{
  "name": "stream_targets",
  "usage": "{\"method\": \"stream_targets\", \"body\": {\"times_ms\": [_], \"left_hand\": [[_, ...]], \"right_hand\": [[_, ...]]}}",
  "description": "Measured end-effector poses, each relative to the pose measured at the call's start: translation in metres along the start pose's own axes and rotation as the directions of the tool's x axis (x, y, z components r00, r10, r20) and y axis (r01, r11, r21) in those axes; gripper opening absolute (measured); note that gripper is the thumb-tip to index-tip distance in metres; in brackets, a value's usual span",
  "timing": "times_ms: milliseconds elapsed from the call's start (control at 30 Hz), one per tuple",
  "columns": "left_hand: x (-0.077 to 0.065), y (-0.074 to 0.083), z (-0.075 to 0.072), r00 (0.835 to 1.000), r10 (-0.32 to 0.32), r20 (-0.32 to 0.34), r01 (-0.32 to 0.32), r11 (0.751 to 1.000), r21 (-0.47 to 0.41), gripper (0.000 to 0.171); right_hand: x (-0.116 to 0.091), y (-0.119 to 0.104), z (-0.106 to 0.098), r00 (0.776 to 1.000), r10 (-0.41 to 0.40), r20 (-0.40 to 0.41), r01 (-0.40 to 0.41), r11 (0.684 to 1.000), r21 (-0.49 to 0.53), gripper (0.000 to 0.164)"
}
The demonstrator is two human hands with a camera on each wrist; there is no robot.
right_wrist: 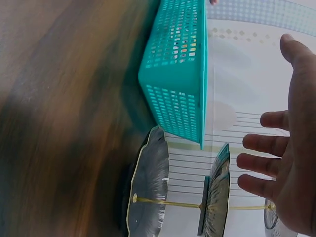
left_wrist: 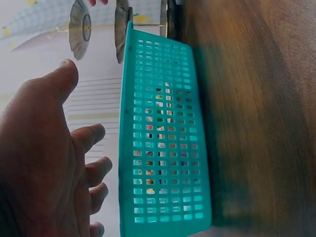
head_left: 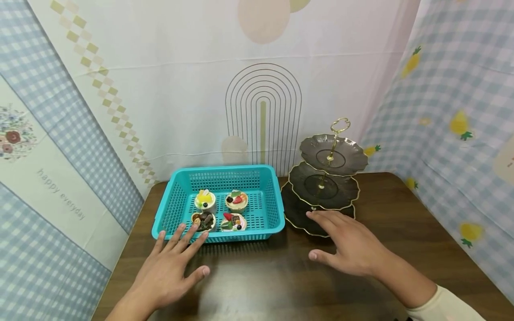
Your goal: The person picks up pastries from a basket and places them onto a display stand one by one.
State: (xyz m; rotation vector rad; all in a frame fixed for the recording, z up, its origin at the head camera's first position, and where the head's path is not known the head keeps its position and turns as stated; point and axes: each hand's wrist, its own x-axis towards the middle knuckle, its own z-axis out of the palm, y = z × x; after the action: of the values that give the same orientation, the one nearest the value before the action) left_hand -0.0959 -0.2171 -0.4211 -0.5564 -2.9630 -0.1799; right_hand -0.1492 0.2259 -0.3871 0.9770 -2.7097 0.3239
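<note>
A teal plastic basket holds several small cupcakes: one with yellow topping, one with a strawberry and berries, a chocolate one and a pink-cream one. In the head view my left hand hovers with spread fingers at the basket's near-left edge, holding nothing. My right hand is held out, fingers extended and empty, in front of a three-tier stand with dark scalloped, gold-rimmed plates. Part of the stand's bottom plate is hidden behind that hand.
The basket and stand are side by side at the back of a dark wooden table. Behind them hangs a pale printed cloth, with blue checked cloth at the sides. A gold handle tops the stand.
</note>
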Motion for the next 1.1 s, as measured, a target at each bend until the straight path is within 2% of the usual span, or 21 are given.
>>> {"method": "stream_targets", "body": {"times_ms": [300,700,1100], "left_hand": [[0.003,-0.006,0.008,0.999,-0.033,0.001,0.033,0.999,-0.003,0.076],[0.004,-0.011,0.015,0.999,-0.041,0.01,0.042,0.999,-0.027,0.077],[0.004,-0.011,0.012,0.999,-0.042,0.029,0.044,0.998,-0.052,0.076]], "right_hand": [[0.013,-0.008,0.005,0.996,0.035,0.084,-0.045,0.992,0.114,0.081],[0.039,-0.014,0.016,0.993,0.025,0.119,-0.043,0.987,0.154,0.076],[0.072,-0.023,0.028,0.988,0.0,0.155,-0.035,0.974,0.222,0.074]]}}
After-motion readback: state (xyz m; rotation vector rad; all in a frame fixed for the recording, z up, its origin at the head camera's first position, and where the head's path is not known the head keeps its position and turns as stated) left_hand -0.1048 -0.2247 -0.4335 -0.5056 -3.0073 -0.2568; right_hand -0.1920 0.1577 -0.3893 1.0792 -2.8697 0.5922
